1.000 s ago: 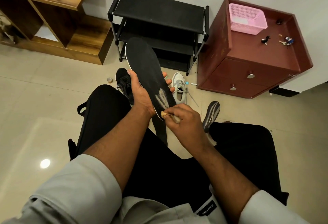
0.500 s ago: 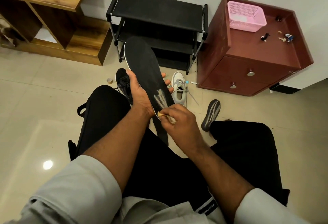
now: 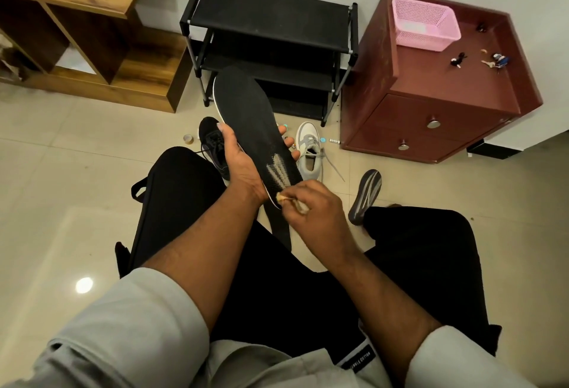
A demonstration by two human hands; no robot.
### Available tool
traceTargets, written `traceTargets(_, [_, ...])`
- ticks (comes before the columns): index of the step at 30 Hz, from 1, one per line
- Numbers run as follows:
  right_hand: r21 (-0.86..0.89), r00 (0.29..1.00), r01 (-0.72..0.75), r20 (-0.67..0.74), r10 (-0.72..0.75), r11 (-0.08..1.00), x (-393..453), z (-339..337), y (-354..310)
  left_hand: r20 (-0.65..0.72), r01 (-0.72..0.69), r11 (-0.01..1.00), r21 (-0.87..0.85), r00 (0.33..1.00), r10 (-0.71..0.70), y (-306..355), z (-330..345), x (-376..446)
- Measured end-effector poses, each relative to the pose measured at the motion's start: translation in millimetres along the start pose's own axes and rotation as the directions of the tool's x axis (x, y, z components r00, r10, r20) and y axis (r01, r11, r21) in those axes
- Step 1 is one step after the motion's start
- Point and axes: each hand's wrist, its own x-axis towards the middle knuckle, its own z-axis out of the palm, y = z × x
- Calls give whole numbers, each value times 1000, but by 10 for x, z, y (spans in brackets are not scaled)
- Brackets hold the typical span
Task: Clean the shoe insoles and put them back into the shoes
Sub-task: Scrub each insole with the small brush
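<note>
The left hand grips the long black foam insole; the right hand pinches a small tan brush at its heel. Hard scrubbing could twist the insole loose.

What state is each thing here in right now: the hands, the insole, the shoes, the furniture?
left hand: grips the black insole from its side
black insole: held up, heel end pale and smeared
right hand: pinches a small tan cloth
tan cloth: pressed on the insole's heel
black shoe: on floor, laced
grey shoe: upright, laces loose
dark shoe: tipped, sole showing
shoe rack: shelves bare
red cabinet: drawers shut
pink basket: upright on cabinet
</note>
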Motion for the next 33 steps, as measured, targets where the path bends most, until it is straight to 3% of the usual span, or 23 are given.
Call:
traceTargets(5, [-26, 982, -141, -127, 137, 990, 62, -138, 233, 5, 14, 1000, -9, 1000, -14, -8, -16, 16])
traceTargets(13, [23, 997, 74, 30, -74, 997, -69, 72, -80, -12, 2, 1000, 19, 1000, -2, -12, -18, 28])
traceTargets(19, [82, 988, -121, -85, 128, 989, 29, -118, 174, 6, 7, 1000, 15, 1000, -7, -16, -3, 2])
traceTargets(23, [72, 975, -179, -123, 187, 981, 43, -148, 232, 16, 21, 1000, 15, 1000, -21, -23, -33, 22])
traceTargets(33, [-21, 1000, -10, 1, 10, 1000, -47, -56, 165, 30, 21, 1000, -10, 999, -20, -8, -42, 28])
